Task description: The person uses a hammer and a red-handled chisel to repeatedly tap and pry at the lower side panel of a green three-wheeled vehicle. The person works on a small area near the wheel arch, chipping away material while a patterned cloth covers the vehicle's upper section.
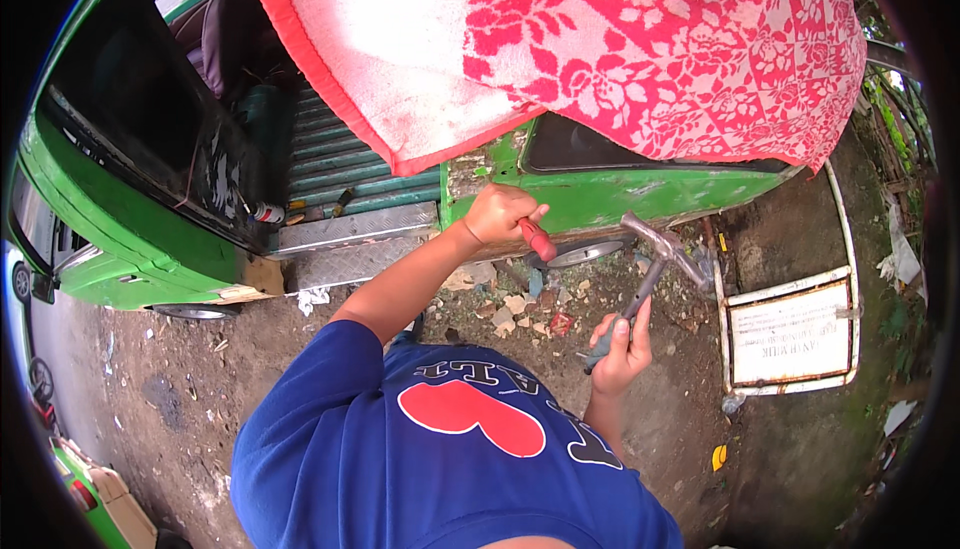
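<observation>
My left hand [500,215] is closed round a red-handled tool [538,240] that looks like a screwdriver. Its handle end points down and to the right, and the shaft is hidden. This hand is up against the scraped corner of a green vehicle's side panel [580,189], beside the door opening. Lower and to the right, my right hand [622,354] grips a metal hammer [658,261] by its grey-blue handle. The hammer's head is raised, apart from the panel and from the red handle.
A red and white floral blanket [640,39] drapes over the vehicle's top. Left of my hands, the open doorway shows a ribbed floor [335,149] and metal sill [350,244]. Rubble [515,309] litters the ground. A white metal frame with a sign panel [790,334] stands at right.
</observation>
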`<state>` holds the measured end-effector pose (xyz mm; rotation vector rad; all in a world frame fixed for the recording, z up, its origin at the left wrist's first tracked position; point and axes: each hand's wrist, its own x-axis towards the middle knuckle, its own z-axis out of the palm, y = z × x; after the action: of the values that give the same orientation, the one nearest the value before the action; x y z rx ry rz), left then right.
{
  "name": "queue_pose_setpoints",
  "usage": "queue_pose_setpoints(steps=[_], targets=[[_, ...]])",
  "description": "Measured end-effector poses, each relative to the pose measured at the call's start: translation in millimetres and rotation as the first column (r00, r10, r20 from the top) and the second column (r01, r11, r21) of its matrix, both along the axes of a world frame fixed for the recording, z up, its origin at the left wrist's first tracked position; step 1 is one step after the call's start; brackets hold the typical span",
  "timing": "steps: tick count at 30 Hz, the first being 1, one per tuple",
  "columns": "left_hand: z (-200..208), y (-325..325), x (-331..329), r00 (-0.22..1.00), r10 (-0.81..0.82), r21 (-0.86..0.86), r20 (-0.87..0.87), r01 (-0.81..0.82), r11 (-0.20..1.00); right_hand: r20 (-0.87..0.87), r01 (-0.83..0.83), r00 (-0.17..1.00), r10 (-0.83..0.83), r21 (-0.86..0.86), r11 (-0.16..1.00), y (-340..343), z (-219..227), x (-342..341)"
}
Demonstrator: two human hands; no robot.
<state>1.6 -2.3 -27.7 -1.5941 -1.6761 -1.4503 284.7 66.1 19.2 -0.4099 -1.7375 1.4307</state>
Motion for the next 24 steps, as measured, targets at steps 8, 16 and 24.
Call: queue_pose_setpoints(steps=[8, 16, 24], targets=[[9.6, 0.0, -3.1, 0.994, -0.082, -0.024, -0.078, 0.081, 0.996, 0.031, 0.063, 0.998, -0.06, -0.136, 0.989, -3.1, -5.5, -8.6], [8.6, -3.5, -8.7, 0.992, -0.104, -0.034, -0.067, 0.102, 0.994, 0.017, 0.079, 0.997, -0.078, -0.151, 0.985, -8.2, -4.6, -17.8], [11.7, -4.4, -12.2, 0.993, -0.085, -0.006, -0.084, 0.085, 0.996, 0.035, 0.06, 0.998, -0.056, -0.159, 0.985, -7.8, -3.0, -21.6]])
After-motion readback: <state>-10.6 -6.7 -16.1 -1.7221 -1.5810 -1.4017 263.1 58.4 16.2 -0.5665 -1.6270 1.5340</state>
